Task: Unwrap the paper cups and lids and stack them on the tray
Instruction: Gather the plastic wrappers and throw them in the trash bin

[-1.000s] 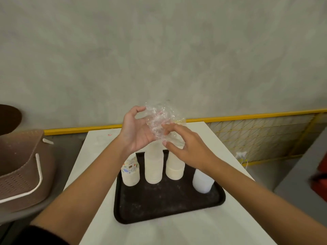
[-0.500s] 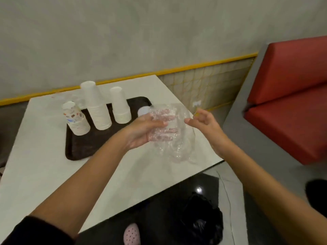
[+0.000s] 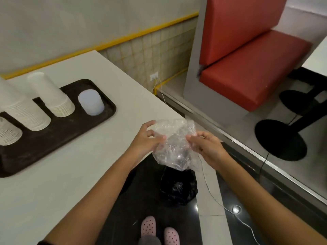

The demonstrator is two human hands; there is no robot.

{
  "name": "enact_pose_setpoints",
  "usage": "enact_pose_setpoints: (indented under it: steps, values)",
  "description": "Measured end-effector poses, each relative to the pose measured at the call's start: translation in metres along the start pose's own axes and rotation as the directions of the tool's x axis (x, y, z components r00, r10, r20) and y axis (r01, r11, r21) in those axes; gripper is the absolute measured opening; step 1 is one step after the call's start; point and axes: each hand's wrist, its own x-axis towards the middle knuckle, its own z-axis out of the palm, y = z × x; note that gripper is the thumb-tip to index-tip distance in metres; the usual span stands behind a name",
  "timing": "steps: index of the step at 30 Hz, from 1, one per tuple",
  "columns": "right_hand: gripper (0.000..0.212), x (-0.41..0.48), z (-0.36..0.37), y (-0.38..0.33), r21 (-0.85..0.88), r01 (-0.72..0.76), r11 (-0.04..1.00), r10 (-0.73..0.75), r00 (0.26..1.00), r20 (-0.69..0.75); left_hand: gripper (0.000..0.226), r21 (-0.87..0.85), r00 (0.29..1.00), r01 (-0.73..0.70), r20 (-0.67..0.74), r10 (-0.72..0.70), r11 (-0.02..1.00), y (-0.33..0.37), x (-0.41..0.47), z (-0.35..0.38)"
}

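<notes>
A crumpled clear plastic wrapper (image 3: 174,147) hangs between my hands, off the table's right corner and above a black bin bag (image 3: 178,188) on the floor. My left hand (image 3: 147,139) pinches its left side and my right hand (image 3: 206,145) pinches its right side. On the white table, a dark tray (image 3: 53,135) carries upside-down stacks of white paper cups (image 3: 53,96), another taller stack (image 3: 19,110), a partly cut-off stack (image 3: 7,133) at the left edge, and a stack of translucent lids (image 3: 91,102).
The white table (image 3: 53,183) fills the left. A red bench seat (image 3: 251,55) stands at the right, with black round table bases (image 3: 281,140) on the floor. A white cable (image 3: 212,195) runs across the dark floor. My pink shoes (image 3: 159,230) show at the bottom.
My view has swung right and down, away from the tray. Both hands carried the wrapper past the table's corner to above the black bin bag, and the right hand now pinches it.
</notes>
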Motion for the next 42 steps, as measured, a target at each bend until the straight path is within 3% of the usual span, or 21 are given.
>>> enact_pose_setpoints:
  steps: [2, 4, 5, 7, 9, 10, 12, 16, 17, 20, 21, 23, 25, 27, 28, 30, 32, 35, 37, 39, 42]
  values:
    - [0.013, -0.001, -0.004, 0.008, -0.020, 0.018, 1.000, -0.020, 0.991, -0.135, 0.082, 0.166, 0.994, -0.106, 0.012, 0.106, 0.980, -0.003, 0.000, 0.006]
    - [0.012, 0.001, -0.008, 0.016, -0.031, 0.032, 0.999, -0.038, 0.973, -0.229, 0.098, 0.391, 0.958, -0.277, 0.179, 0.222, 0.878, -0.005, -0.001, 0.008]
    - [0.011, 0.002, -0.010, 0.020, -0.034, 0.023, 0.999, -0.031, 0.970, -0.241, 0.105, 0.524, 0.924, -0.366, 0.304, 0.232, 0.769, -0.006, -0.002, 0.010]
    - [0.013, 0.005, -0.013, 0.029, 0.040, -0.029, 0.999, 0.036, 0.983, -0.178, 0.112, 0.726, 0.840, -0.539, 0.498, 0.213, 0.428, -0.012, 0.003, 0.012]
    - [0.020, 0.009, -0.017, 0.037, 0.159, -0.117, 0.980, 0.122, 0.992, -0.023, 0.113, 0.793, 0.788, -0.600, 0.566, 0.244, 0.100, -0.022, 0.014, 0.017]
    - [0.027, 0.011, -0.019, 0.041, 0.189, -0.167, 0.968, 0.162, 0.986, 0.041, 0.113, 0.805, 0.778, -0.593, 0.573, 0.259, 0.002, -0.028, 0.020, 0.021]
    - [0.038, 0.015, -0.026, 0.051, 0.226, -0.262, 0.938, 0.238, 0.963, 0.130, 0.112, 0.815, 0.781, -0.575, 0.573, 0.249, -0.074, -0.040, 0.030, 0.030]
    - [0.038, 0.024, -0.040, 0.085, 0.274, -0.400, 0.875, 0.346, 0.911, 0.225, 0.086, 0.803, 0.798, -0.593, 0.579, 0.165, 0.053, -0.078, 0.044, 0.054]
    - [0.032, 0.026, -0.043, 0.096, 0.286, -0.421, 0.861, 0.377, 0.905, 0.196, 0.074, 0.804, 0.809, -0.585, 0.570, 0.145, 0.103, -0.091, 0.048, 0.060]
    - [0.025, 0.034, -0.047, 0.130, 0.331, -0.402, 0.854, 0.426, 0.905, -0.001, 0.048, 0.812, 0.877, -0.444, 0.480, -0.001, 0.379, -0.128, 0.058, 0.072]
    - [0.026, 0.038, -0.047, 0.141, 0.300, -0.375, 0.877, 0.419, 0.902, -0.100, 0.045, 0.803, 0.888, -0.381, 0.456, -0.060, 0.459, -0.140, 0.062, 0.074]
    - [0.046, 0.045, -0.051, 0.164, 0.052, -0.351, 0.935, 0.353, 0.904, -0.242, 0.040, 0.773, 0.879, -0.262, 0.438, -0.187, 0.578, -0.168, 0.073, 0.077]
    - [0.073, 0.056, -0.058, 0.192, -0.173, -0.333, 0.927, 0.306, 0.938, -0.164, 0.027, 0.733, 0.852, -0.166, 0.443, -0.278, 0.660, -0.196, 0.087, 0.081]
    - [0.074, 0.067, -0.066, 0.220, -0.246, -0.352, 0.903, 0.356, 0.934, -0.030, 0.007, 0.701, 0.834, -0.103, 0.448, -0.323, 0.705, -0.224, 0.103, 0.084]
    - [0.062, 0.073, -0.070, 0.234, -0.261, -0.361, 0.895, 0.373, 0.928, -0.004, 0.013, 0.695, 0.833, -0.085, 0.443, -0.332, 0.714, -0.237, 0.111, 0.085]
    - [0.030, 0.087, -0.075, 0.259, -0.282, -0.333, 0.900, 0.331, 0.942, -0.056, 0.017, 0.688, 0.845, -0.028, 0.404, -0.351, 0.725, -0.265, 0.127, 0.085]
    - [0.013, 0.105, -0.078, 0.287, -0.277, -0.310, 0.909, 0.285, 0.950, -0.127, 0.023, 0.660, 0.866, 0.071, 0.331, -0.374, 0.748, -0.293, 0.143, 0.083]
    - [0.005, 0.134, -0.080, 0.326, -0.346, -0.267, 0.899, 0.205, 0.957, -0.207, 0.025, 0.596, 0.893, 0.203, 0.212, -0.396, 0.777, -0.337, 0.162, 0.082]
    - [0.005, 0.156, -0.083, 0.350, -0.475, -0.201, 0.857, 0.073, 0.959, -0.274, 0.036, 0.564, 0.913, 0.233, 0.153, -0.377, 0.792, -0.365, 0.175, 0.081]
    - [0.009, 0.177, -0.086, 0.372, -0.622, -0.124, 0.773, -0.086, 0.951, -0.297, 0.042, 0.551, 0.940, 0.228, 0.090, -0.329, 0.803, -0.388, 0.189, 0.078]
    - [0.010, 0.207, -0.089, 0.401, -0.765, -0.019, 0.644, -0.230, 0.949, -0.217, 0.039, 0.619, 0.979, 0.154, 0.008, -0.202, 0.770, -0.413, 0.211, 0.071]
